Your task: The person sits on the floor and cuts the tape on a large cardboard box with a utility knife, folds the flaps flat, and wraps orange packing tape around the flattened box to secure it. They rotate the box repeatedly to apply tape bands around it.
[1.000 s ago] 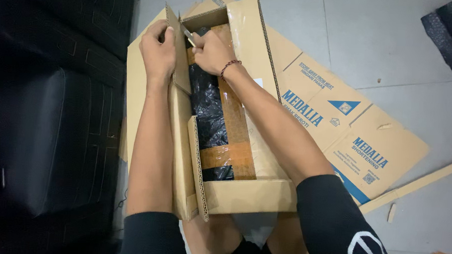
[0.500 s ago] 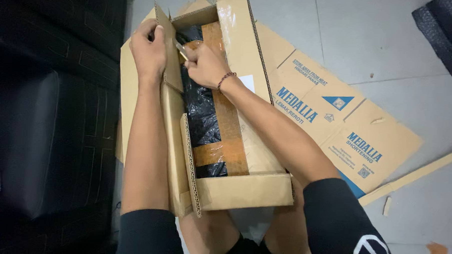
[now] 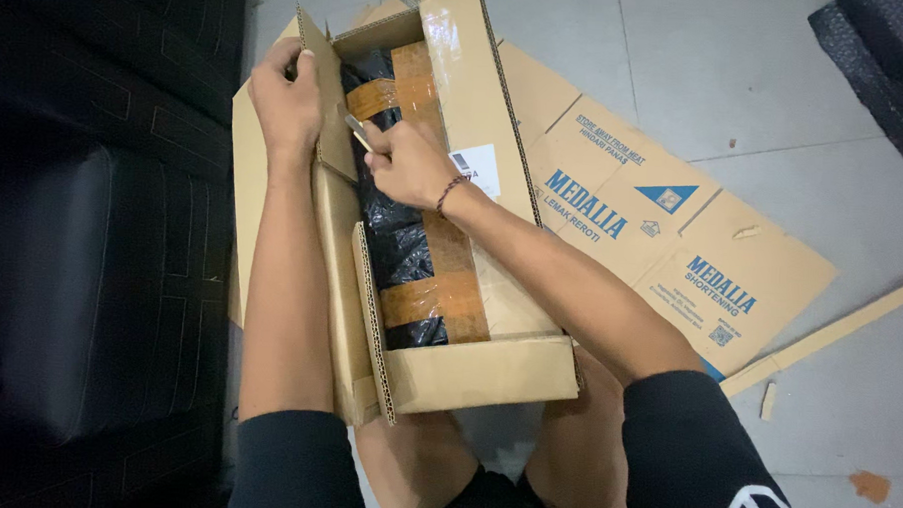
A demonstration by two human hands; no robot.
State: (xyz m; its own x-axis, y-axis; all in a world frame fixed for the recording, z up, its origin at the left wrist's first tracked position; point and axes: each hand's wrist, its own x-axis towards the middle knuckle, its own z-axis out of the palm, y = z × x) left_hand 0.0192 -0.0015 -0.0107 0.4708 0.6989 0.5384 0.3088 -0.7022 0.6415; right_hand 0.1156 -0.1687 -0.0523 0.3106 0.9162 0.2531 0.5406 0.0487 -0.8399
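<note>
Head view: an open cardboard box (image 3: 457, 369) stands between the person's knees on the tiled floor (image 3: 738, 84). Inside it lies a bundle in black plastic wrap (image 3: 397, 252), bound with brown tape (image 3: 440, 299). The wrap looks soft and slippery, the tape tough; the stiff flaps seem the surest place to take hold.

The left hand (image 3: 287, 103) reaches far forward, fingers closed over the left flap (image 3: 326, 109). The right hand (image 3: 410, 162) is curled tight around a small blade (image 3: 359, 133), its tip at the tape near the far end. A flattened printed carton (image 3: 672, 242) lies to the right.
</note>
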